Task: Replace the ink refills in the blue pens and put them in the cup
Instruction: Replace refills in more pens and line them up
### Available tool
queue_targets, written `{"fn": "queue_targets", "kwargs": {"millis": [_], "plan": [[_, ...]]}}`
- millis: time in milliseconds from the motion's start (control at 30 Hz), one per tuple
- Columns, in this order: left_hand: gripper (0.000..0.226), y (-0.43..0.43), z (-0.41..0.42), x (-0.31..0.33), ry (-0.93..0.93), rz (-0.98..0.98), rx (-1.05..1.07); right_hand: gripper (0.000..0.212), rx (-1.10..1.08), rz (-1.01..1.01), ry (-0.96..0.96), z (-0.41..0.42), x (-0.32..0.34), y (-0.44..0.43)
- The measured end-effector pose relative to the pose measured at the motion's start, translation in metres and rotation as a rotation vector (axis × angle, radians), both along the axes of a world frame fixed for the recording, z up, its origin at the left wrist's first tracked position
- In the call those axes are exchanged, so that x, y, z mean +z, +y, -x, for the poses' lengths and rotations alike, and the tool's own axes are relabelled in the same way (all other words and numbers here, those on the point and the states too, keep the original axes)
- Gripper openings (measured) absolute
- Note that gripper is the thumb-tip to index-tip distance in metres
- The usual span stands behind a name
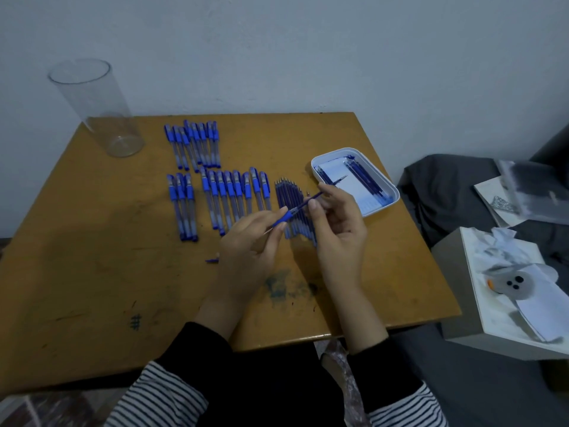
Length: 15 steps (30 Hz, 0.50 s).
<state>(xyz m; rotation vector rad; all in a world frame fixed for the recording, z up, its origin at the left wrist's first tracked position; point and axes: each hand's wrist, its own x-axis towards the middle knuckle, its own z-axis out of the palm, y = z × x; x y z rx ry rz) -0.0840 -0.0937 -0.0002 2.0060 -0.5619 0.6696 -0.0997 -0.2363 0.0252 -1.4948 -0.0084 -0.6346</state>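
The yellow-brown table lies under both hands. Right of the grip and off the table stands a pale box with crumpled white paper on top. The clear cup, which holds nothing, stands upright far to the left of the grip and well beyond it, at the table's back corner. Just beyond and right of the grip sits a white tray holding a printed sheet, its print too small to read, and a few dark loose refills.

Capped pens lie side by side in a row just beyond and left of the grip, with three more further left and another cluster beyond those. A row of bare refills lies straight beyond the grip, its near ends hidden behind the fingers.

The left hand pinches narrowly, thumb and forefinger closed on the bright rubber sleeve of a blue pen. The right hand curls its fingers round the thin dark shaft at the pen's upper end. The pen slants up to the right between them, above the table.

A small blue piece lies on the table just left of the left hand. An ink smear marks the wood nearer than the grip, and a scribbled hash mark sits further left.
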Motion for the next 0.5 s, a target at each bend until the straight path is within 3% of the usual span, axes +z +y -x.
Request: {"fn": "queue_targets", "kwargs": {"millis": [267,500], "plan": [[0.029,0.002,0.000,0.002,0.017,-0.006,0.000,0.021,-0.079,0.082,-0.036,0.000,0.002,0.002],[0.028,0.008,0.002,0.010,0.045,-0.035,0.016,0.026,0.026,0.014,-0.004,0.001,0.002,0.004]]}}
